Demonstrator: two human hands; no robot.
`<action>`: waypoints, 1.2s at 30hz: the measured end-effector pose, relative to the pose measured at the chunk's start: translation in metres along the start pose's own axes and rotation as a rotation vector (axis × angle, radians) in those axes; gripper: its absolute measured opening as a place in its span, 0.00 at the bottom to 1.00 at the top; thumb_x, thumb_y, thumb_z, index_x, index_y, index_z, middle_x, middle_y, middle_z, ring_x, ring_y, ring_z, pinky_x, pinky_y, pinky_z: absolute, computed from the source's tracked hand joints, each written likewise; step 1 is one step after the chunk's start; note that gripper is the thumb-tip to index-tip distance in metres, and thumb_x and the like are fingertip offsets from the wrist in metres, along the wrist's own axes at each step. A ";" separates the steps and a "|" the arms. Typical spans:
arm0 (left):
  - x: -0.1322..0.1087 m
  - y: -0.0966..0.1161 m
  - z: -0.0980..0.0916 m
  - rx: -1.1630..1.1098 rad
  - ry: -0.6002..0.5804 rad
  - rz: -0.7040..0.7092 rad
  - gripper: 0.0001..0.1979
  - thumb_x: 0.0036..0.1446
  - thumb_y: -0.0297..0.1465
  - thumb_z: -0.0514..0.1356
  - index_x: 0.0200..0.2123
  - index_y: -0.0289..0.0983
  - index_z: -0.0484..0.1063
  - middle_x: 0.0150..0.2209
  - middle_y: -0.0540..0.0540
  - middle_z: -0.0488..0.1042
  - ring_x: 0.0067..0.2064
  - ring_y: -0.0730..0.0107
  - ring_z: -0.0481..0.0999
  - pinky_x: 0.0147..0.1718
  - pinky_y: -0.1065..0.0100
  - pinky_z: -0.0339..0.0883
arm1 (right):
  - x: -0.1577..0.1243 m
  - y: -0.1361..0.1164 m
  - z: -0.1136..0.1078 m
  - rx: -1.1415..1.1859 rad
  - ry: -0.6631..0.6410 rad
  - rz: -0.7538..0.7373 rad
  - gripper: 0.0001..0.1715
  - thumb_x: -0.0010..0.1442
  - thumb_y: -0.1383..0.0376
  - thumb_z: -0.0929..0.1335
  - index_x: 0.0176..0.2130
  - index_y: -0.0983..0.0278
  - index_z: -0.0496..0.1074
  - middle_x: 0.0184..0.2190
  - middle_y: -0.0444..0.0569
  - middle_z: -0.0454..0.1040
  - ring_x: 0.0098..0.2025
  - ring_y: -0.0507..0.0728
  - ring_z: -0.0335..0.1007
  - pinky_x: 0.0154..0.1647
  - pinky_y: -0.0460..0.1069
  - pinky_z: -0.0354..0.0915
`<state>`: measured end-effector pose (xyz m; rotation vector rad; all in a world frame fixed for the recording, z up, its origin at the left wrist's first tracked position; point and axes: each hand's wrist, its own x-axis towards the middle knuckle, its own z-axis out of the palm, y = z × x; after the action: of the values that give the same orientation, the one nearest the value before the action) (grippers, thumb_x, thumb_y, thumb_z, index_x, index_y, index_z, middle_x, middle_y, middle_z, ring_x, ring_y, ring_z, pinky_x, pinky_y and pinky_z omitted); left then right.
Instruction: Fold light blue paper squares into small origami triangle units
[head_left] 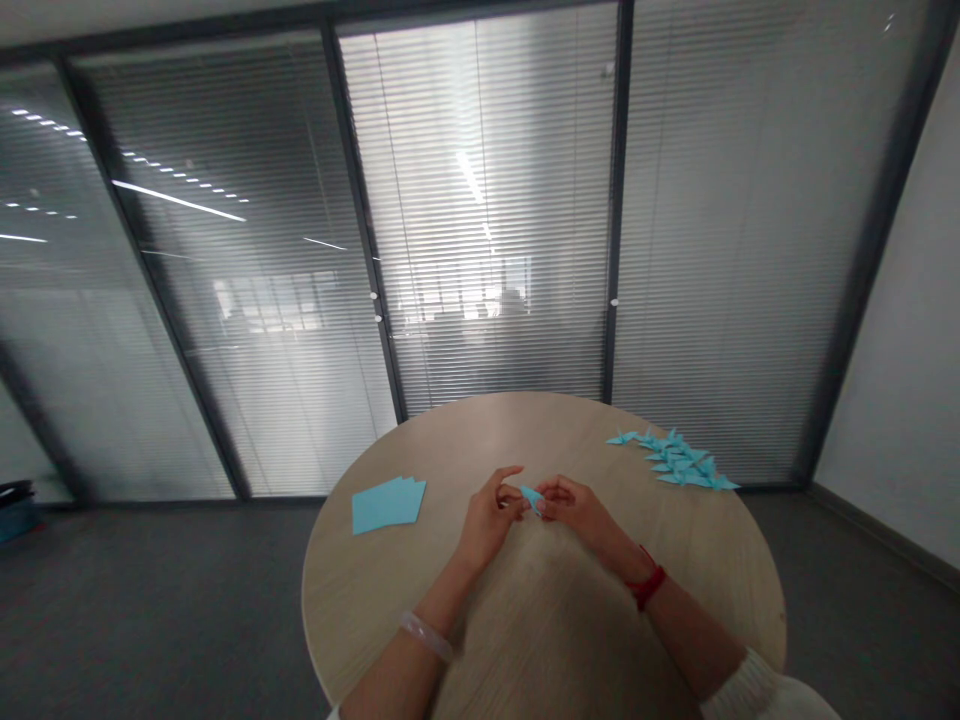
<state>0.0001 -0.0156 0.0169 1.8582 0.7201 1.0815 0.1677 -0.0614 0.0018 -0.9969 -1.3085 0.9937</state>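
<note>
Office meeting room, glass partitions [225, 300] with blinds [495, 240], round wooden table [525, 430]

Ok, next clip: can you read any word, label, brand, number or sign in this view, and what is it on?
None readable.
The folded blue paper, blue paper sheets, blue paper cranes and round wooden table show no writing.
The dark object at the far left is too blurred to tell.

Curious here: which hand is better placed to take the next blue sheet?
Left, probably: the left hand is nearer the sheets, on its side; the right hand is farther away.
</note>
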 end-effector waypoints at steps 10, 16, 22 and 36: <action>-0.001 0.003 0.003 -0.112 -0.026 -0.013 0.12 0.51 0.33 0.58 0.38 0.34 0.70 0.28 0.47 0.75 0.30 0.70 0.73 0.28 0.70 0.70 | 0.002 0.003 -0.003 -0.067 0.054 -0.041 0.24 0.40 0.51 0.75 0.31 0.65 0.71 0.27 0.46 0.74 0.31 0.54 0.70 0.36 0.48 0.65; -0.001 0.008 0.006 -0.083 -0.009 -0.037 0.15 0.49 0.40 0.61 0.32 0.33 0.75 0.30 0.44 0.76 0.30 0.68 0.73 0.29 0.69 0.69 | 0.000 0.000 0.000 -0.067 0.086 -0.083 0.22 0.42 0.51 0.75 0.30 0.65 0.71 0.27 0.46 0.74 0.30 0.54 0.69 0.34 0.48 0.64; -0.004 0.012 0.008 0.040 0.102 -0.028 0.11 0.45 0.38 0.64 0.28 0.35 0.76 0.27 0.46 0.77 0.27 0.70 0.73 0.29 0.70 0.66 | -0.002 -0.001 0.004 -0.115 0.056 -0.123 0.20 0.45 0.51 0.73 0.29 0.64 0.70 0.27 0.46 0.73 0.31 0.55 0.69 0.33 0.48 0.64; -0.007 0.012 0.008 0.153 0.137 0.018 0.11 0.47 0.38 0.63 0.30 0.38 0.78 0.29 0.47 0.78 0.29 0.68 0.75 0.31 0.70 0.66 | -0.002 0.004 0.006 -0.120 0.054 -0.122 0.18 0.45 0.53 0.73 0.28 0.64 0.71 0.27 0.46 0.74 0.32 0.55 0.69 0.36 0.49 0.63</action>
<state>0.0047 -0.0299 0.0222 1.9357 0.8881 1.2029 0.1611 -0.0622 -0.0027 -1.0145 -1.3802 0.7985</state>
